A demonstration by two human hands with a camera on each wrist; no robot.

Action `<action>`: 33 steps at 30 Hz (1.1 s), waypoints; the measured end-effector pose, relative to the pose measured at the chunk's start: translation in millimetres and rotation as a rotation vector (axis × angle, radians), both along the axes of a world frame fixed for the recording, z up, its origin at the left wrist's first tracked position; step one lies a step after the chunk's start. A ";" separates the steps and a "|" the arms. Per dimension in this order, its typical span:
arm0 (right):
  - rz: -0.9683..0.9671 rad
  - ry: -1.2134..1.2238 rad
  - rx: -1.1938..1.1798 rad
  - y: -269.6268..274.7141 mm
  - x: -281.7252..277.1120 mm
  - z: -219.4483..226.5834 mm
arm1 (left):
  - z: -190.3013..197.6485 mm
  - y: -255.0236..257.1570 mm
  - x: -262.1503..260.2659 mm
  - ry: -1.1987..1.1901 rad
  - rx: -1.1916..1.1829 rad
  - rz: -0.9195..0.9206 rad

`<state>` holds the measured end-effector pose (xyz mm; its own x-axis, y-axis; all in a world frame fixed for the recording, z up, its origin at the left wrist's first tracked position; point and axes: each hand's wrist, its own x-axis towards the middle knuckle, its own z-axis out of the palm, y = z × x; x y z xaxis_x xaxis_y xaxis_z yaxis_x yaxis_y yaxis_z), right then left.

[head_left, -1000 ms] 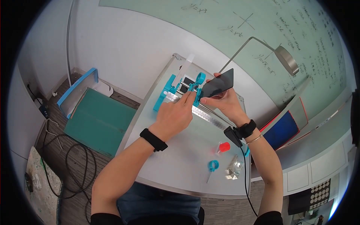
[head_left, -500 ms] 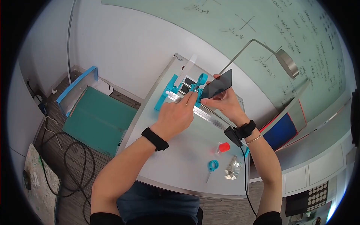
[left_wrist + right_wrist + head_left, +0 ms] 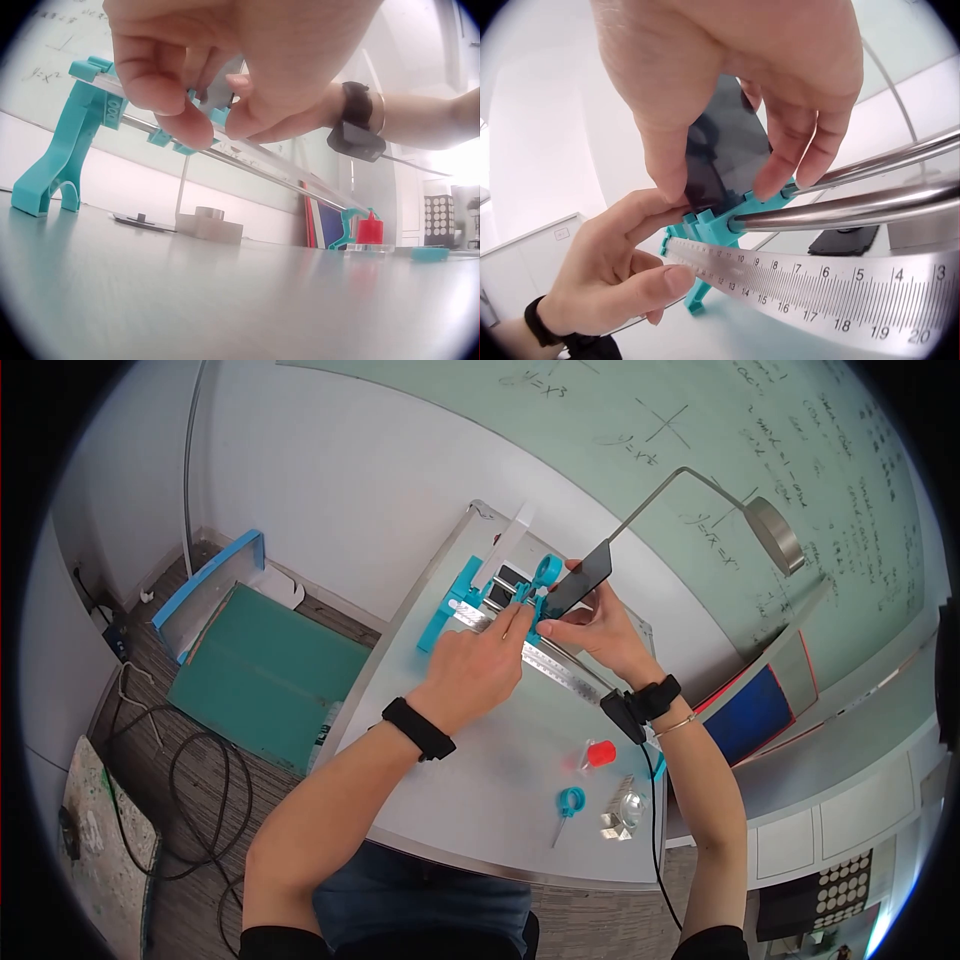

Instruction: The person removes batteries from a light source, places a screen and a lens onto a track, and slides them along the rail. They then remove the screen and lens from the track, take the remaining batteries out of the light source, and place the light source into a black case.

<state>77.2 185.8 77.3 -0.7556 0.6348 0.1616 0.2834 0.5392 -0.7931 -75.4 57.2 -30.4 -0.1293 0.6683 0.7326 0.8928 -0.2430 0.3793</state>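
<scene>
Both hands meet just above the ruler (image 3: 832, 296): we see the right hand (image 3: 608, 638) pinching a dark panel (image 3: 727, 142) by its two edges, thumb on one side and fingers on the other, while the left hand (image 3: 475, 672) curls its fingers round the turquoise holder (image 3: 721, 223) at the foot of that panel. The panel stands tilted above the ruler, its lower edge at the holder; we cannot tell how deep it sits.

On the ruler we read 3 to 10 along one edge and 15 to 20 along the other. On the board (image 3: 590, 410), well beyond the ruler, we make out y=x³ among handwriting mostly too small for us to follow.

Compared with half a second ago, the panel shows us a narrower face in the head view, turned more edge-on. The red piece (image 3: 601, 753), turquoise ring (image 3: 571, 801) and clear lens (image 3: 632, 807) are where they were, resting on the surface (image 3: 480, 800) on the person's side of the ruler.

Only the right wrist view makes the ruler's numbers legible to us. From the left wrist, we find a pale block (image 3: 209, 226) with a round top, lower than the ruler, which the head view does not let us pick out.
</scene>
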 end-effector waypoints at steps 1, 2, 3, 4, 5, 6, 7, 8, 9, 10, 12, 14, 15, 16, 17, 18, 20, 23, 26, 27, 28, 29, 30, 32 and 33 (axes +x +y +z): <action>-0.004 -0.001 0.007 2.9 -0.3 -2.1 | -0.5 0.0 -0.2 -0.001 -0.001 0.000; -0.007 -0.001 0.005 5.0 -0.6 -4.6 | -1.0 -0.2 -0.4 -0.001 -0.001 -0.001; -0.005 0.001 0.023 7.1 -1.4 -7.1 | -0.8 -0.1 -0.4 0.001 -0.001 -0.002; -0.003 0.003 0.040 6.2 -3.3 -7.8 | -0.1 -0.1 -0.5 0.003 -0.001 -0.005; -0.006 0.006 0.039 4.7 -3.8 -8.1 | 0.2 -0.5 -0.6 0.004 -0.002 -0.006; -0.016 -0.029 0.044 2.9 -4.1 -8.0 | 0.4 -1.0 -0.8 0.006 -0.003 -0.006; -0.026 -0.064 0.050 1.3 -5.1 -8.2 | 0.8 -1.4 -1.2 0.009 -0.005 -0.008; -0.030 -0.061 0.048 0.8 -5.6 -9.8 | 1.2 -1.6 -1.4 0.005 -0.003 -0.015; -0.018 -0.081 0.071 0.4 -5.7 -11.8 | 1.4 -1.6 -1.3 0.001 -0.002 -0.025; -0.007 -0.102 0.095 -0.2 -5.8 -13.0 | 0.5 -0.7 -1.4 0.005 -0.004 -0.031; -0.016 -0.109 0.109 0.0 -6.2 -12.6 | -2.0 1.3 -2.3 -0.015 0.019 -0.043; -0.029 -0.116 0.122 3.0 -4.9 -14.4 | 0.2 -0.8 -3.1 -0.022 -0.004 -0.062; -0.021 -0.101 0.136 6.6 -3.9 -18.2 | 1.8 -1.6 -3.5 -0.033 -0.025 -0.071; -0.012 -0.085 0.150 8.6 -3.6 -20.3 | 3.3 -2.1 -3.3 -0.028 -0.026 -0.080; -0.020 -0.092 0.140 10.4 -2.9 -22.0 | 4.2 -3.1 -3.3 -0.024 -0.036 -0.065; -0.027 -0.086 0.138 12.1 -2.3 -23.9 | 5.3 -3.7 -3.2 -0.019 -0.046 -0.050; -0.013 -0.060 0.143 13.0 -1.2 -26.3 | 6.8 -4.8 -2.4 -0.023 -0.050 -0.055; -0.026 -0.090 0.124 11.8 1.6 -23.5 | 9.7 -6.2 -2.6 -0.037 -0.065 -0.051; -0.024 -0.092 0.123 15.8 4.8 -26.5 | 9.5 -5.1 -3.6 -0.050 -0.069 -0.045; -0.028 -0.089 0.122 17.2 6.2 -27.2 | 9.0 -4.7 -3.9 -0.056 -0.060 -0.040; -0.025 -0.090 0.120 17.2 6.7 -27.3 | 8.5 -4.5 -4.1 -0.054 -0.062 -0.042; -0.023 -0.090 0.119 17.1 7.1 -27.7 | 8.0 -4.2 -4.2 -0.054 -0.058 -0.042; -0.027 -0.089 0.117 16.9 7.1 -28.1 | 7.8 -3.9 -3.8 -0.055 -0.055 -0.042; -0.016 -0.069 0.142 18.3 7.3 -30.6 | 10.1 -4.7 -3.4 -0.056 -0.071 -0.041; -0.018 -0.067 0.140 19.1 7.4 -31.5 | 10.7 -5.3 -3.3 -0.059 -0.086 -0.037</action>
<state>84.6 204.8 45.8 -0.7564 0.6231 0.1989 0.3439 0.6376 -0.6893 -78.7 51.9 -19.7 -0.1442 0.7338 0.6639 0.8593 -0.2399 0.4518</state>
